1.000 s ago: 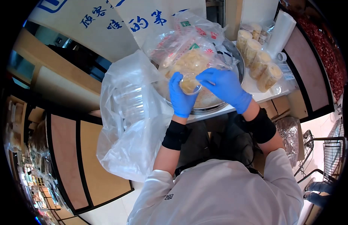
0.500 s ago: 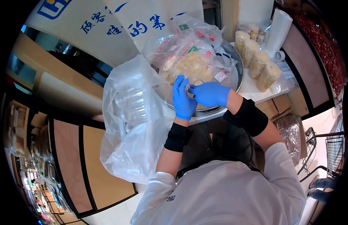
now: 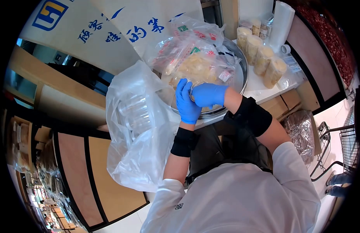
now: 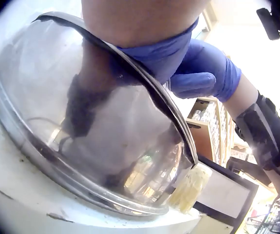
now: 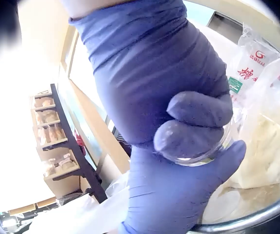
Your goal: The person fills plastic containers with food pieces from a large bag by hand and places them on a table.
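Observation:
My blue-gloved left hand (image 3: 187,105) grips a clear plastic jar (image 5: 194,161) over the near side of a round steel tray (image 3: 246,73). The right hand (image 3: 211,95), gloved too, is bent over the jar's mouth. In the right wrist view its two nearest fingers (image 5: 191,139) curl at the rim, and its other fingers are hidden; I cannot tell whether they hold anything. The left thumb (image 5: 230,158) lies along the jar's side. Pale yellow dried pieces (image 3: 195,66) lie heaped on the tray just beyond both hands, partly under printed clear bags (image 3: 180,50).
Left of the tray, a large translucent bag (image 3: 129,159) holds several clear jars (image 3: 135,112). Several filled jars (image 3: 274,73) line the counter at the right, with a plastic roll (image 3: 281,27) and a tape roll (image 3: 285,49) behind. A wire cart (image 3: 347,143) stands at far right.
The right hand has come left and down from beside the jar onto its mouth, its wrist turning over. The left hand keeps its grip on the jar. The head view has shifted slightly.

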Demonstrator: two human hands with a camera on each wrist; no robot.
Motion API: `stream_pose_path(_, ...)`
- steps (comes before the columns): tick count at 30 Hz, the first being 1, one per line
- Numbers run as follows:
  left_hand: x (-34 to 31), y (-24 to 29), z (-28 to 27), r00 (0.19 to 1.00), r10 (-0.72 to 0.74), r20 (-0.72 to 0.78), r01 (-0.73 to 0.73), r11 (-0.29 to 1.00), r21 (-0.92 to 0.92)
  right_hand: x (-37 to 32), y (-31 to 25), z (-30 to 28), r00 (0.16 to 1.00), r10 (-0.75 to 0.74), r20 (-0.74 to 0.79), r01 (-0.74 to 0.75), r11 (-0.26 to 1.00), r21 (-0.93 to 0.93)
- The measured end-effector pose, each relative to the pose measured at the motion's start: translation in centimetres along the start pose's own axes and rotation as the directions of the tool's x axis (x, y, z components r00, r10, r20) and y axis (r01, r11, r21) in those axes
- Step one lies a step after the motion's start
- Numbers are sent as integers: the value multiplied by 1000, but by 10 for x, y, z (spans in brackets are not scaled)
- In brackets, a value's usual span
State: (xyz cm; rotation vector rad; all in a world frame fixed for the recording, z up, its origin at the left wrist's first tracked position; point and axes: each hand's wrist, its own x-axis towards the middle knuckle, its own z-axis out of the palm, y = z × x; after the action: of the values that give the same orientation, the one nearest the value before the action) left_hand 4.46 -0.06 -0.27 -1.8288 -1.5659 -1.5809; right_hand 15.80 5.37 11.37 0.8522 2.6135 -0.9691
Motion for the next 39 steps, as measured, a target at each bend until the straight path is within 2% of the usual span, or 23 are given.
stream_pose_path(2, -1, -1, -1, 1000, 7, -12, -7, 1000, -1, -1, -1, 3, 999, 30, -17, -30, 1000, -3)
stream_pose_path(4, 0, -5, 2, 1000, 8, -14, -8, 1000, 16, 8, 21, 17, 936, -200, -290, 132, 962, -237)
stream_pose_path(5, -2, -6, 4, 1000, 9, -17, -9, 1000, 16, 6, 31, 20, 935, -200, -291, 132, 962, -239)
stream_pose_path(6, -4, -7, 6, 995, -82, -48, 80, 996, -43, 1, 42, 24, 821, -323, -471, 285, 947, -152)
stream_pose_path(7, -7, -8, 7, 982, -175, -76, 167, 981, -104, -3, 51, 25, 660, -397, -638, 444, 891, -95)
stream_pose_path(8, -6, -7, 6, 980, -180, -81, 171, 980, -104, -15, 54, 19, 663, -401, -632, 444, 890, -98)
stream_pose_path(10, 0, -1, 2, 942, -324, -83, 315, 943, -112, -43, 57, -2, 822, -150, -549, 448, 765, 462)
stream_pose_path(11, 3, 2, 2, 941, -327, -93, 316, 942, -115, -43, 70, -6, 823, -156, -546, 447, 770, 455)
stream_pose_path(13, 5, 6, 0, 923, -363, -128, 346, 928, -136, -28, 105, -5, 781, 19, -624, 454, 669, 588)
stream_pose_path(14, 3, 6, -1, 923, -363, -132, 345, 928, -136, -16, 127, 2, 781, 16, -624, 455, 671, 586)
stream_pose_path(16, 1, 4, 0, 929, -328, -172, 307, 942, -139, 19, 168, 19, 634, 123, -763, 306, 866, 394)
stream_pose_path(17, -1, 3, 0, 929, -325, -174, 304, 943, -137, 37, 181, 31, 633, 121, -765, 309, 866, 392)
stream_pose_path(19, -2, -1, 1, 961, -207, -182, 190, 976, -106, 63, 199, 46, 571, -132, -810, 164, 985, -45)
stream_pose_path(20, -2, -1, 1, 963, -200, -180, 183, 978, -104, 66, 193, 46, 566, -131, -814, 167, 985, -43)
stream_pose_path(22, -2, 0, 2, 966, -154, -209, 130, 984, -125, 78, 178, 50, 671, -81, -737, 82, 996, -35)
stream_pose_path(23, -2, -1, 1, 968, -147, -203, 124, 985, -123, 81, 170, 48, 666, -76, -742, 83, 996, -28)
stream_pose_path(25, -3, -3, 0, 950, -255, -179, 249, 967, -58, 83, 156, 45, 657, -233, -717, 36, 960, -278)
stream_pose_path(26, -2, 0, -1, 952, -255, -169, 249, 967, -57, 85, 155, 46, 657, -224, -720, 34, 963, -268)
stream_pose_path(28, 3, 4, -2, 915, -354, -193, 349, 935, -59, 86, 156, 47, 830, -132, -543, -26, 962, -273)
stream_pose_path(32, 3, 4, -1, 901, -403, -162, 385, 914, -131, 98, 167, 54, 778, -176, -603, -16, 954, -299)
stream_pose_path(35, -1, 0, -1, 919, -362, -155, 357, 932, -63, 103, 170, 52, 777, -139, -614, 17, 980, -200)
stream_pose_path(37, 0, -2, 2, 913, -378, -156, 366, 925, -103, 114, 183, 53, 727, -50, -685, 94, 995, 27)
stream_pose_path(39, -1, -4, 2, 921, -361, -146, 348, 931, -111, 103, 174, 49, 703, -50, -710, 98, 995, 27)
